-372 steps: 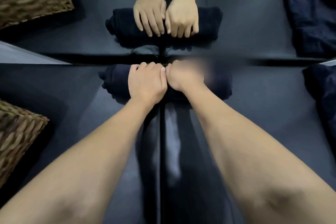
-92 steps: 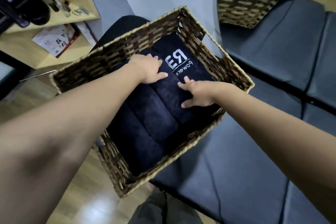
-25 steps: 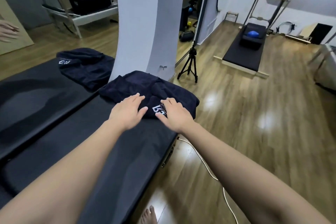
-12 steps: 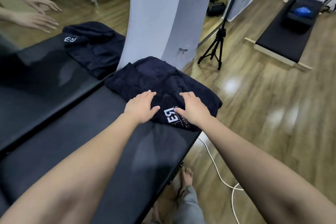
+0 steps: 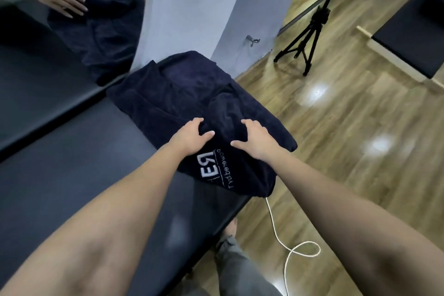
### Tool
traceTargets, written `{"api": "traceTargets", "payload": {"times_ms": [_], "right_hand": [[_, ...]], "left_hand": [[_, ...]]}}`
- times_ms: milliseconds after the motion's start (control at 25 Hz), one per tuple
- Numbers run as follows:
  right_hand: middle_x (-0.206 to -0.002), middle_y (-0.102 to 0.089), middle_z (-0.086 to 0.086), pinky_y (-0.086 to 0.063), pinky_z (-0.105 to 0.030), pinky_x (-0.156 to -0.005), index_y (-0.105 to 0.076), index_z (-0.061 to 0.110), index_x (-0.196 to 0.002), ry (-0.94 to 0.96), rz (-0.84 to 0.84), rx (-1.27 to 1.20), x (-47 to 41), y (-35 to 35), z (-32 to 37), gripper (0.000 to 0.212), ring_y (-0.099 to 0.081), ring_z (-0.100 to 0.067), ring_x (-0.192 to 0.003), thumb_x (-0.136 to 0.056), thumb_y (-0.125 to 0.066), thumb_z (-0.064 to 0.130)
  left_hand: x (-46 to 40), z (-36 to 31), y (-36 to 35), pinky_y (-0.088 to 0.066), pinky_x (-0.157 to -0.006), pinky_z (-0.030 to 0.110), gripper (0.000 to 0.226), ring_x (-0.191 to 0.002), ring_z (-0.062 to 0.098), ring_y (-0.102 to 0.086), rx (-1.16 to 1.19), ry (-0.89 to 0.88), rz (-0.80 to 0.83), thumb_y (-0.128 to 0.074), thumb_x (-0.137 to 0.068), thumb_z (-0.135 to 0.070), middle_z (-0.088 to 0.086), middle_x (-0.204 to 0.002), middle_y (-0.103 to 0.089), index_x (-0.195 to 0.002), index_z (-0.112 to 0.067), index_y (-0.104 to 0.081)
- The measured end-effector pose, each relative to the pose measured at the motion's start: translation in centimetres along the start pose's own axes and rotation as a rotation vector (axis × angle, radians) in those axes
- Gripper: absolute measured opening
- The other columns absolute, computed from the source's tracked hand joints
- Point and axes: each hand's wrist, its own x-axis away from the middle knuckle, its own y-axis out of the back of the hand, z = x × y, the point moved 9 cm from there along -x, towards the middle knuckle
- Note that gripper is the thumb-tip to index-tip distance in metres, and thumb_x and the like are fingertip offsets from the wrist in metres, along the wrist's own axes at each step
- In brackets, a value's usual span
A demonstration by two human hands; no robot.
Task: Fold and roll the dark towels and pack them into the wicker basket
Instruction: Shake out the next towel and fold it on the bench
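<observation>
A crumpled dark towel (image 5: 192, 101) is being held down at the corner of a black bench (image 5: 72, 163), one edge hanging over the side above the wooden floor (image 5: 348, 139). It is being touched by the left hand (image 5: 189, 136), whose fingers are curling into a fold of the cloth, and by the right hand (image 5: 257, 139), whose fingers are bending down over it. A mirror (image 5: 60, 31) is standing just behind the bench. A white cord (image 5: 286, 245) is lying on the floor. A tripod (image 5: 310, 29) is standing farther off.
</observation>
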Motion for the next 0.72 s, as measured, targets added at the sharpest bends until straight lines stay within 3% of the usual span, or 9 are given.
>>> {"api": "traceTargets", "payload": {"times_ms": [200, 320, 360, 440, 520, 640, 720], "right_hand": [[-0.160, -0.035, -0.005, -0.037, -0.042, -0.115, -0.023, 0.018, -0.158, -0.075, 0.077, -0.231, -4.8, -0.9, -1.7, 0.095, -0.034, -0.027, -0.146, -0.085, -0.075, 0.050], [-0.155, -0.042, -0.007, -0.039, -0.039, -0.114, -0.030, 0.017, -0.156, -0.136, 0.092, -0.435, -6.2, -1.8, -1.5, 0.091, -0.042, -0.024, -0.142, -0.084, -0.077, 0.047], [-0.149, -0.050, -0.007, -0.044, -0.039, -0.111, -0.039, 0.016, -0.153, -0.157, 0.095, -0.527, -6.7, -2.2, -1.4, 0.084, -0.050, -0.024, -0.136, -0.084, -0.077, 0.045], [-0.122, -0.070, -0.004, -0.056, -0.041, -0.097, -0.062, 0.016, -0.130, -0.173, 0.101, -0.686, -7.1, -2.6, -1.1, 0.050, -0.067, -0.024, -0.113, -0.088, -0.076, 0.040], [-0.100, -0.075, -0.003, -0.060, -0.042, -0.087, -0.069, 0.018, -0.108, -0.177, 0.105, -0.778, -7.1, -2.3, -0.8, 0.026, -0.073, -0.023, -0.095, -0.091, -0.072, 0.038], [-0.099, -0.077, 0.000, -0.061, -0.038, -0.081, -0.071, 0.020, -0.108, -0.143, 0.171, -0.835, -7.0, -1.5, 0.2, 0.022, -0.073, -0.019, -0.094, -0.095, -0.068, 0.038], [-0.100, -0.077, 0.001, -0.060, -0.034, -0.078, -0.071, 0.021, -0.110, -0.089, 0.201, -0.865, -7.0, -0.3, 1.2, 0.018, -0.074, -0.019, -0.096, -0.097, -0.067, 0.033]], "left_hand": [[-3.8, 0.5, -2.1, -0.036, -0.115, 0.036, 0.084, -0.141, 0.023, -0.044, 0.274, 0.146, 0.003, -0.062, -0.093, -0.056, 0.005, -0.157, -0.042, -0.158, -0.017, -0.026], [-4.8, 0.9, -2.6, -0.044, -0.110, 0.036, 0.083, -0.125, 0.021, -0.059, 0.412, 0.234, -0.002, -0.067, -0.086, -0.061, 0.002, -0.141, -0.058, -0.152, -0.017, -0.041], [-5.2, 1.0, -2.8, -0.048, -0.107, 0.038, 0.075, -0.116, 0.019, -0.064, 0.469, 0.244, -0.005, -0.068, -0.085, -0.061, 0.001, -0.133, -0.065, -0.143, -0.017, -0.052], [-5.4, 0.4, -3.2, -0.056, -0.098, 0.040, 0.045, -0.099, 0.018, -0.072, 0.617, 0.228, 0.005, -0.067, -0.091, -0.052, 0.001, -0.109, -0.076, -0.117, -0.016, -0.071], [-5.3, -0.5, -2.5, -0.058, -0.093, 0.038, 0.030, -0.093, 0.018, -0.074, 0.718, 0.204, -0.020, -0.065, -0.096, -0.044, -0.001, -0.098, -0.078, -0.104, -0.017, -0.075], [-5.1, -1.0, -1.1, -0.056, -0.093, 0.035, 0.025, -0.098, 0.018, -0.074, 0.893, 0.199, -0.031, -0.064, -0.097, -0.038, -0.002, -0.101, -0.078, -0.108, -0.017, -0.073], [-4.8, -0.9, 0.0, -0.052, -0.101, 0.040, 0.034, -0.104, 0.018, -0.071, 0.986, 0.212, -0.027, -0.072, -0.090, -0.039, -0.001, -0.109, -0.076, -0.116, -0.017, -0.067]]}}
